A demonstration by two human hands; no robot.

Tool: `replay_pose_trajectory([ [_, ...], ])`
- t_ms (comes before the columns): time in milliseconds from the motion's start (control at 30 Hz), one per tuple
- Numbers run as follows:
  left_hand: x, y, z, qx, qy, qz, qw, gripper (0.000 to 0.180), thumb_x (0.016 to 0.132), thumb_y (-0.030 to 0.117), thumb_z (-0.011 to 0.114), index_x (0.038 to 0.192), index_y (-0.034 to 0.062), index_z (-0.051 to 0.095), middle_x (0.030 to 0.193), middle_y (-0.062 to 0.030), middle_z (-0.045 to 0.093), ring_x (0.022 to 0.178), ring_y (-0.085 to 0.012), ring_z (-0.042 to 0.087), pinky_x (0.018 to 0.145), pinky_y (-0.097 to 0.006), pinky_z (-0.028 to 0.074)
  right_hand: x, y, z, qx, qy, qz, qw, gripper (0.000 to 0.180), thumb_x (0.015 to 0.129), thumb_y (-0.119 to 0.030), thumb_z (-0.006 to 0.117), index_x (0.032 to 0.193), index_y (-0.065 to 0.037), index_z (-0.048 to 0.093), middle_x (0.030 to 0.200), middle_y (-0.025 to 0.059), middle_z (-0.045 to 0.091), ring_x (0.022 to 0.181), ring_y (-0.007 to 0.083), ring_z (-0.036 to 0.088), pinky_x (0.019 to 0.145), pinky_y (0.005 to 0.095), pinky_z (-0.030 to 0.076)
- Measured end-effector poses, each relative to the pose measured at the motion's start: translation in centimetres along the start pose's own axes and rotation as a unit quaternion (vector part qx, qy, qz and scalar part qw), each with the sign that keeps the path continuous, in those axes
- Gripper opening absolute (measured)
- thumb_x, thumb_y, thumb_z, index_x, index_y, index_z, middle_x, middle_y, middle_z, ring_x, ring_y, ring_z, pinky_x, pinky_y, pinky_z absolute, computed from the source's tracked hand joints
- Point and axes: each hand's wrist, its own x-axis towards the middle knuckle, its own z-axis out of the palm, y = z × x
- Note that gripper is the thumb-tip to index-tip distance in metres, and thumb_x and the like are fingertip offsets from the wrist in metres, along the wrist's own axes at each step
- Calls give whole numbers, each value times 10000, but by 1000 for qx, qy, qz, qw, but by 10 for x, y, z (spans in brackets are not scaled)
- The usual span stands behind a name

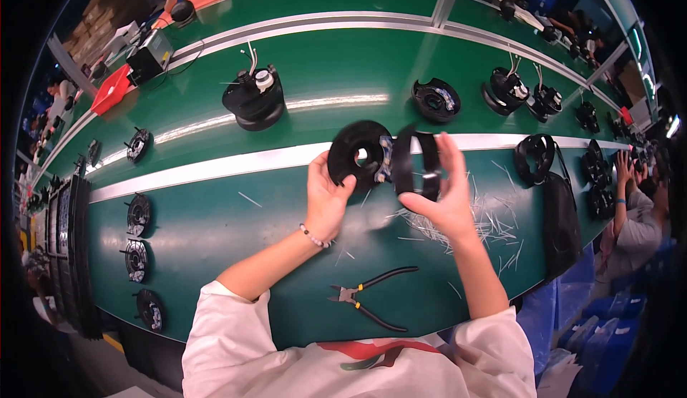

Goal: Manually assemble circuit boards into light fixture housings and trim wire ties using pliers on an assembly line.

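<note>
My left hand (325, 194) grips a round black plastic housing (348, 148) with a hole in its middle, thumb on its face. A small circuit board with wires (386, 159) shows at the housing's right edge. Close beside it, my right hand (447, 198) holds a black plastic ring (407, 165), fingers on its far side and thumb at its lower edge. The ring is blurred, and I cannot tell whether it touches the housing. Below both hands, diagonal cutters (358, 296) with black handles lie spread on the green table.
Cut white plastic strips (458, 228) litter the table under my right hand. Black round parts (137, 261) line the left side; a black ring (535, 159) and a black bag (560, 215) lie right. Black assemblies (254, 101) stand on the green belt beyond. A co-worker's hand (624, 169) shows far right.
</note>
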Motion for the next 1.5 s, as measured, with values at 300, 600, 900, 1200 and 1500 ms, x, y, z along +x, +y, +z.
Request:
replay_pose_trajectory([
  [300, 4, 38, -48, -258, -343, -297, 853, 625, 766, 158, 527, 1313, 49, 245, 1335, -142, 302, 1239, -305, 290, 1025, -463, 228, -7, 9, 59, -45, -53, -35, 997, 1149, 455, -275, 845, 1322, 16, 148, 1252, 201, 297, 1152, 282, 369, 966, 369, 322],
  [600, 2, 60, -44, -247, -88, -331, 906, 531, 890, 491, 292, 1146, 68, 486, 1105, -89, 528, 1026, -219, 500, 918, -406, 396, -27, -2, 103, -256, -62, -156, 952, 1095, 436, -362, 827, 1286, -17, 229, 1331, 235, 196, 1203, 396, 236, 965, 481, 266],
  [900, 10, 75, -66, -291, -194, -319, 881, 809, 773, 708, 228, 1233, 70, 415, 1203, -109, 469, 1095, -262, 464, 930, -416, 382, -13, -15, 117, -284, -96, -198, 933, 1151, 397, -375, 824, 1276, 34, 203, 1295, 240, 221, 1154, 413, 266, 942, 489, 275],
  [1200, 14, 73, -90, -196, -211, -323, 902, 755, 798, 659, 291, 1260, 68, 376, 1215, -111, 458, 1102, -227, 464, 947, -407, 380, -12, -14, 130, -281, -109, -159, 940, 1139, 381, -374, 818, 1255, 45, 221, 1232, 230, 259, 1103, 411, 312, 907, 475, 302],
  [1500, 8, 89, -88, -228, -204, -295, 905, 426, 790, 282, 505, 1124, 20, 472, 1020, -114, 555, 926, -217, 552, 822, -362, 476, -18, 3, 152, -257, -29, -228, 939, 1075, 408, -394, 775, 1242, 44, 257, 1235, 239, 309, 1097, 389, 368, 912, 451, 333],
])
